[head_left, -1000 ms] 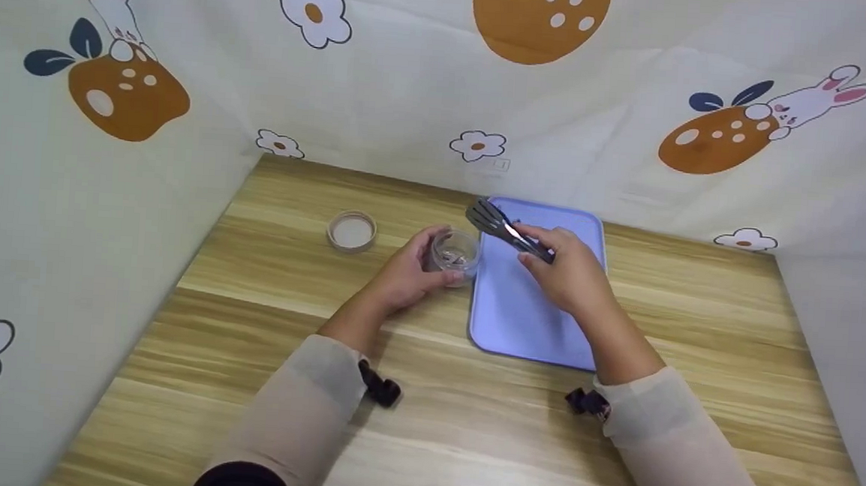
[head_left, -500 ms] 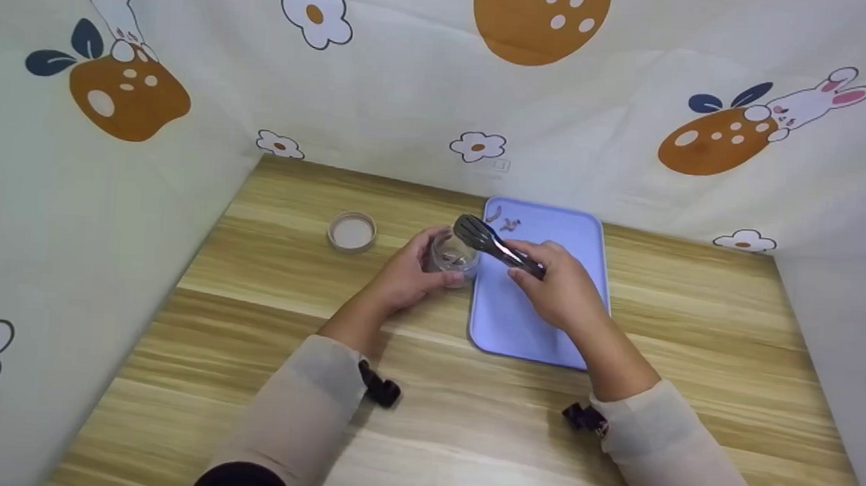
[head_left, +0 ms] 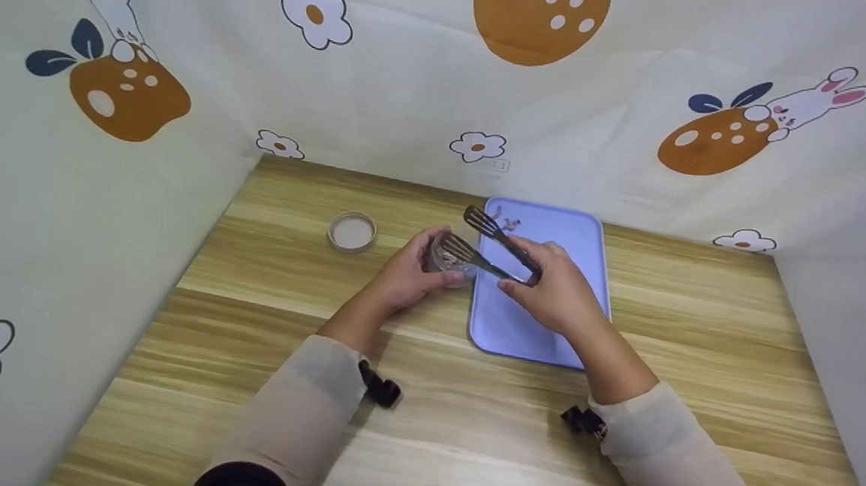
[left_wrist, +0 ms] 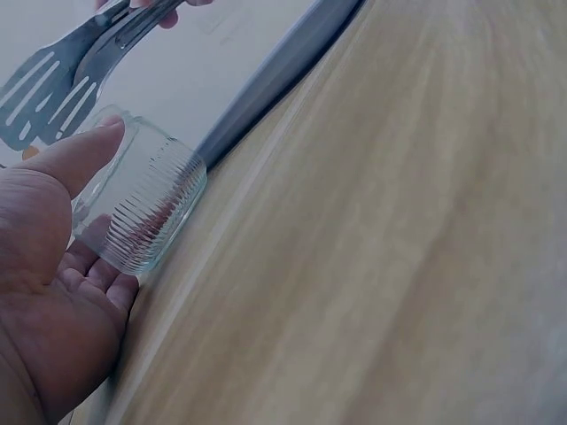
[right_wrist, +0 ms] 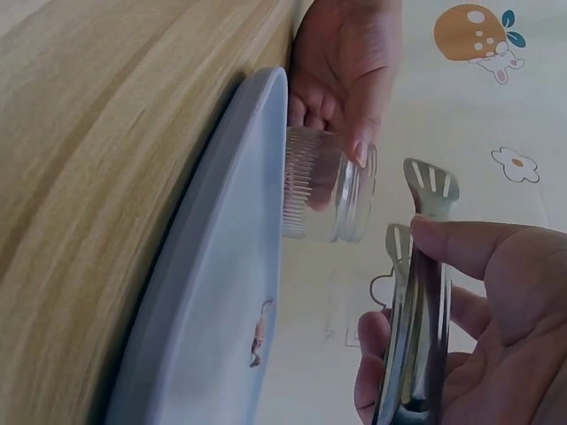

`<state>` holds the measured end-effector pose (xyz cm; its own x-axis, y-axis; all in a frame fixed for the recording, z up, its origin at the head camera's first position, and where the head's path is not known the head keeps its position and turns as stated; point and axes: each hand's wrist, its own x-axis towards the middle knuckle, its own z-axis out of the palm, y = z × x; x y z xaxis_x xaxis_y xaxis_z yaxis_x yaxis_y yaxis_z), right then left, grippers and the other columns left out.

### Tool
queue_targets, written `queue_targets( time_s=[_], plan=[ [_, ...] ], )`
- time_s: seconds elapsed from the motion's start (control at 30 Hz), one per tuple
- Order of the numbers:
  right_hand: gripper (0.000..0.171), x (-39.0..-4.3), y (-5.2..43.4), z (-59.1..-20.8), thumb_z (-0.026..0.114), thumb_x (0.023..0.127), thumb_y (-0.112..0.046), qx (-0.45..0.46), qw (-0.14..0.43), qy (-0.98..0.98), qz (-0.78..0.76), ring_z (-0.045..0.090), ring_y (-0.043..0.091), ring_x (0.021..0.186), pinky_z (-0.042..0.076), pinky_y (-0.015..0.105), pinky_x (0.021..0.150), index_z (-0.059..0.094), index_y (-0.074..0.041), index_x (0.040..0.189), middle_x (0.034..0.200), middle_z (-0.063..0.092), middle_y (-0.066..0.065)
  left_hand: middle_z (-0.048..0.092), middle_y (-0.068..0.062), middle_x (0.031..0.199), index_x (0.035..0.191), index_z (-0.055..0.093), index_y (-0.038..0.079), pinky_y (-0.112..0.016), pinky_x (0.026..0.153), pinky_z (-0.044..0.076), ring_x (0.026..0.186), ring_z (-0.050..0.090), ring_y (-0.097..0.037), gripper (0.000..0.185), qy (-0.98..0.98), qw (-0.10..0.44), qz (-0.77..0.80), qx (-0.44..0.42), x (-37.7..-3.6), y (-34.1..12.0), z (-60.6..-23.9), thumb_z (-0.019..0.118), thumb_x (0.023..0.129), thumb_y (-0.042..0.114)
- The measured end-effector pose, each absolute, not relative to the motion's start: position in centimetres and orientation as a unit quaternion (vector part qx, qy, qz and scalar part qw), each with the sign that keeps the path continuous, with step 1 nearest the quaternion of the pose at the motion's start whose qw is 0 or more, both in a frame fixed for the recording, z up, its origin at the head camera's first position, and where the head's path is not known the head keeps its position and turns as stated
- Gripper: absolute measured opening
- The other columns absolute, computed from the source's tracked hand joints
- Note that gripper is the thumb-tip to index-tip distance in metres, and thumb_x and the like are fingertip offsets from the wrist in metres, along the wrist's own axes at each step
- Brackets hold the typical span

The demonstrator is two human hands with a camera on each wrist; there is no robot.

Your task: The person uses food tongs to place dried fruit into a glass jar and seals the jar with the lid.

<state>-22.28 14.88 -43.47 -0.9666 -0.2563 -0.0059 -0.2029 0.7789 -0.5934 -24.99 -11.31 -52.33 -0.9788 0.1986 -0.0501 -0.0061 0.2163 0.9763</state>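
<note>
My left hand point(head_left: 405, 275) grips a clear glass jar point(left_wrist: 146, 190) with ribbed sides, thumb near its rim and fingers round the far side. The jar stands uncapped beside the left edge of a blue tray point(head_left: 525, 335). A few small brownish bits show inside it. My right hand point(head_left: 561, 296) holds metal serving tongs point(right_wrist: 431, 292) with slotted ends, thumb on one arm and fingers on the other. The tong arms are spread apart, and one end overlaps the jar's mouth in the head view. Nothing shows between the ends.
Small pinkish-brown curled pieces point(head_left: 511, 224) lie at the tray's far left corner. A round tan-rimmed lid point(head_left: 352, 233) lies on the wood-grain table point(head_left: 452, 424) left of the jar. Printed cloth walls point(head_left: 390, 90) stand at the back and sides.
The right hand has drawn slightly left and towards the person with the tongs. The tong arms, together before, are now spread apart. The left hand and jar have stayed in place.
</note>
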Motion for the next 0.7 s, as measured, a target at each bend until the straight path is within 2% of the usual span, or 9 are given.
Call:
queue_targets(
  time_s=[0.17, 0.33, 0.7],
  plan=[
    [0.073, -22.4, 15.1, -43.5, 0.085, 0.091, -0.032, -0.115, 0.046, 0.94, -0.319, 0.059, 0.024, 0.095, 0.048, 0.036, 0.082, 0.055, -0.031, 0.157, 0.125, 0.062, 0.011, 0.056, -0.002, 0.159, 0.161, 0.045, 0.027, -0.041, 0.132, 0.034, 0.152, 0.049, -0.023, 0.093, 0.773, 0.082, 0.626, 0.063, -25.0, -11.3, -52.3, 0.094, 0.083, 0.035],
    [0.072, -22.9, 15.6, -43.6, 0.083, 0.093, -0.037, -0.102, 0.054, 0.941, -0.318, 0.056, 0.026, 0.098, 0.047, 0.039, 0.083, 0.054, -0.031, 0.158, 0.127, 0.062, 0.017, 0.056, -0.003, 0.159, 0.16, 0.046, 0.027, -0.042, 0.132, 0.033, 0.152, 0.049, -0.023, 0.091, 0.771, 0.084, 0.628, 0.064, -25.1, -11.2, -52.3, 0.093, 0.084, 0.033],
    [0.074, -25.1, 17.7, -43.9, 0.08, 0.094, -0.04, -0.078, 0.042, 0.946, -0.311, 0.057, 0.033, 0.117, 0.05, 0.055, 0.105, 0.052, -0.023, 0.16, 0.141, 0.06, 0.02, 0.051, -0.002, 0.165, 0.161, 0.045, 0.023, -0.041, 0.136, 0.026, 0.158, 0.041, -0.022, 0.089, 0.78, 0.076, 0.618, 0.071, -25.1, -11.4, -52.4, 0.092, 0.085, 0.03]
  ],
)
